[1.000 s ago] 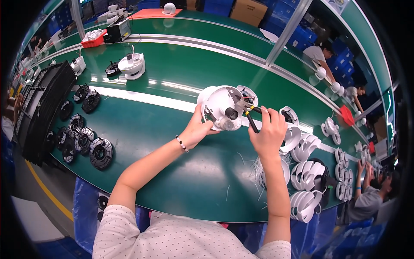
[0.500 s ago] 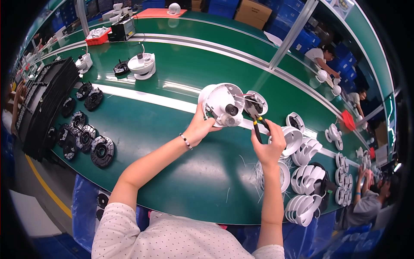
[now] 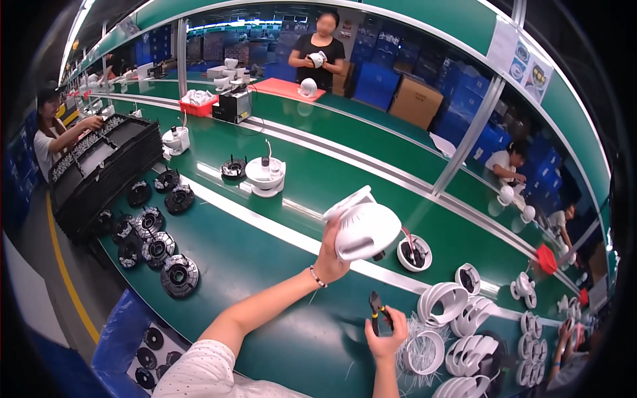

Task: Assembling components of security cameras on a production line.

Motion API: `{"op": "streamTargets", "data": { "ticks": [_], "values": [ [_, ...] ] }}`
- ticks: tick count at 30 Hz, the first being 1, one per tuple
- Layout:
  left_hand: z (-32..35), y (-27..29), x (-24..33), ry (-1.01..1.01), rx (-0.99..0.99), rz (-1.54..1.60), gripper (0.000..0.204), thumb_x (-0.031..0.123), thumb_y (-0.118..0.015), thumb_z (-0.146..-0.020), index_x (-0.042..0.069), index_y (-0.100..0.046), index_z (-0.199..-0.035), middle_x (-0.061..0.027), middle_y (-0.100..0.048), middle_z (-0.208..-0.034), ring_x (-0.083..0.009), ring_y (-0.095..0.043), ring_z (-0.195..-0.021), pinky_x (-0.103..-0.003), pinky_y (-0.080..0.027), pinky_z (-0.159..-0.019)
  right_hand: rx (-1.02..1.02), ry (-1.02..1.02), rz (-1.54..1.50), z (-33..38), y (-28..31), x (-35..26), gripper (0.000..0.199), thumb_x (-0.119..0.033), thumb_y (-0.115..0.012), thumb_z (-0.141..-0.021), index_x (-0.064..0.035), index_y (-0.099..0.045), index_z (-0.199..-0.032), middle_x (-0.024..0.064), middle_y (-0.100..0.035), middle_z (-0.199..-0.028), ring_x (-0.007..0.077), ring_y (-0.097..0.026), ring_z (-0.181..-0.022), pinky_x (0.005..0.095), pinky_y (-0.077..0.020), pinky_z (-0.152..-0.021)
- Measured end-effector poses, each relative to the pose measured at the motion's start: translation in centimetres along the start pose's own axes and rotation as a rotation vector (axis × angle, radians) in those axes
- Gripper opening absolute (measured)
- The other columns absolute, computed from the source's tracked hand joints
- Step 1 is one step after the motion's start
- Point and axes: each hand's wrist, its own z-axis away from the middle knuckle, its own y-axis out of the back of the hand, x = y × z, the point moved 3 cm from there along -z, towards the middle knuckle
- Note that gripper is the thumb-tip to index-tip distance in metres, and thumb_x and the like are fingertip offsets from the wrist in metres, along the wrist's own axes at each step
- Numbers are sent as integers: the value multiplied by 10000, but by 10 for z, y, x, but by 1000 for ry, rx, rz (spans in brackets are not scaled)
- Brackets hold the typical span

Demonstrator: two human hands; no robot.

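My left hand grips a white plastic housing, raised above the table and tilted, its rounded vented outside turned up. From its far side thin red wires hang down to a small round white part with a dark inside, which rests on the table to the right. In my right hand are wire cutters with black and yellow handles. They point away from me, apart from the housing and the wires. To their right lie a white ring and thin white plastic strips.
Several black round parts lie at the left, beside stacked black trays. Further off stand a white unit and a black ring. White rings crowd the right. Co-workers sit or stand around; one stands across the line.
The housing has been turned over, so its open inside no longer faces me. The cutters have come away from the wired part and moved nearer me. The view has tilted up.
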Motion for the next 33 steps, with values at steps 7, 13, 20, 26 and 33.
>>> {"op": "streamTargets", "data": {
  "ticks": [7,13,20,26,33],
  "values": [
    [6,0,-72,319,-551,460,576,-28,-536,-752,23,-305,-1278,-240,-289,-1324,-384,-396,-1134,-378,-332,-954,41,2,-27,4,-6,5,432,-51,-708,-496,12,-570,-900,128,-562,-810,209,-530,-635,271,-432,-544],
    [-46,-3,-20,152,-35,140,752,-81,-467,-640,51,-184,-1324,-254,-314,-1284,-398,-348,-1174,-391,-301,-980,-18,40,-41,16,-15,8,438,-85,-720,-481,-10,-577,-888,136,-559,-801,250,-545,-666,303,-455,-588],
    [3,-40,-122,1364,-37,793,552,-44,-352,-671,34,-256,-1209,-170,-451,-1121,-304,-569,-933,-393,-530,-757,-250,159,5,23,-33,-5,397,-131,-741,-540,-72,-594,-904,113,-578,-836,287,-557,-747,359,-467,-651],
    [32,-64,-157,1439,-79,848,410,130,-453,-825,19,-289,-1185,-185,-520,-1029,-273,-609,-835,-340,-536,-689,-289,139,21,30,-43,8,377,-123,-742,-544,-81,-596,-889,111,-580,-819,295,-552,-721,371,-455,-634],
    [55,-74,-154,1186,-25,536,639,277,-527,-835,-5,-147,-1264,-186,-365,-1207,-204,-600,-802,-276,-528,-598,-349,73,24,19,-41,-1,343,-114,-737,-540,-86,-604,-854,102,-578,-783,293,-547,-702,370,-449,-623]
  ]
}}
